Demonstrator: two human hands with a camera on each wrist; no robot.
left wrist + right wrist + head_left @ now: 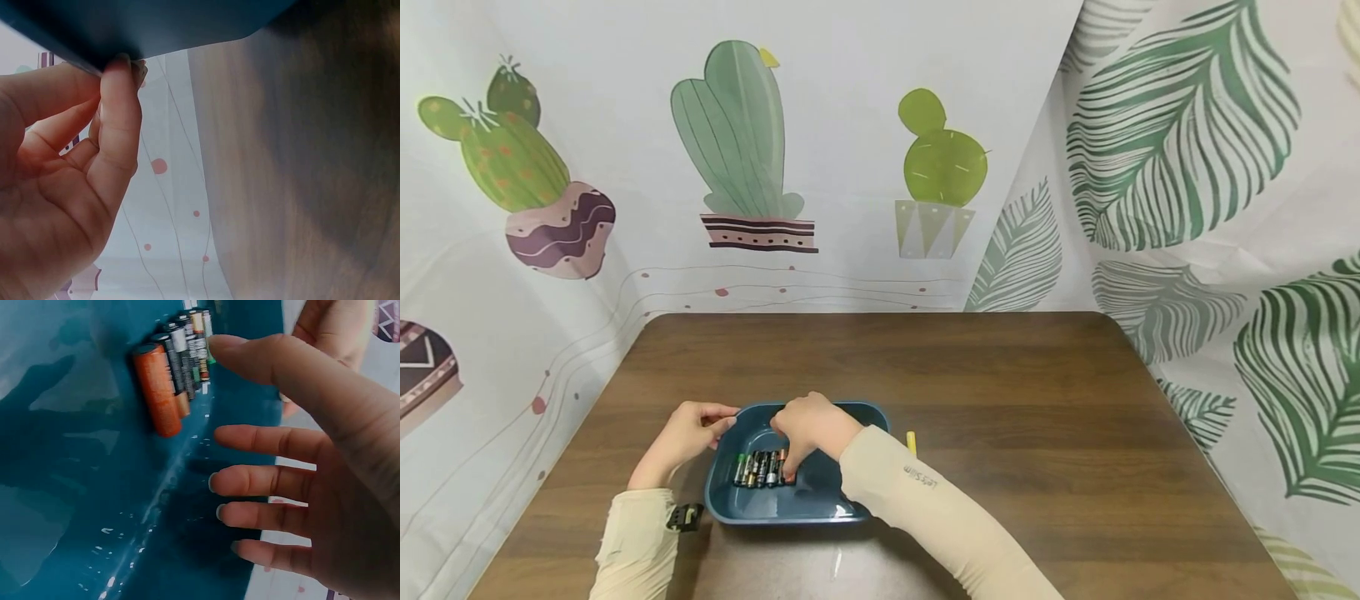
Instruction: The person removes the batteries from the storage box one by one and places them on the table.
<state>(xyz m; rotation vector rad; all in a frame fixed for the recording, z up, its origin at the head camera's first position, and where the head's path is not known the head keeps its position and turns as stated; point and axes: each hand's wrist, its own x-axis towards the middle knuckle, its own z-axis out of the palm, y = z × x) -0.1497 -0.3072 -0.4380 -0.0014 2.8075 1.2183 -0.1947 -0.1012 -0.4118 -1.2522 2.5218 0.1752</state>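
A dark blue tray [820,493] stands on the table with a row of several batteries [758,469] lying side by side in it. At the tray's left corner, my left hand [683,437] pinches the rim between thumb and fingers; the left wrist view shows this grip on the blue edge [181,28]. My right hand [816,427] reaches over the tray, just above the right end of the row. In the right wrist view its fingers are straight and spread, holding nothing. An orange battery [157,390] ends the row, and the thumb [250,353] extends beside the batteries.
A small yellow object [912,442] lies on the brown wooden table [1037,467], right of the tray and partly behind the right forearm. A dark device [685,517] is strapped at the left wrist. Cactus-and-leaf printed cloth [850,167] hangs behind the table.
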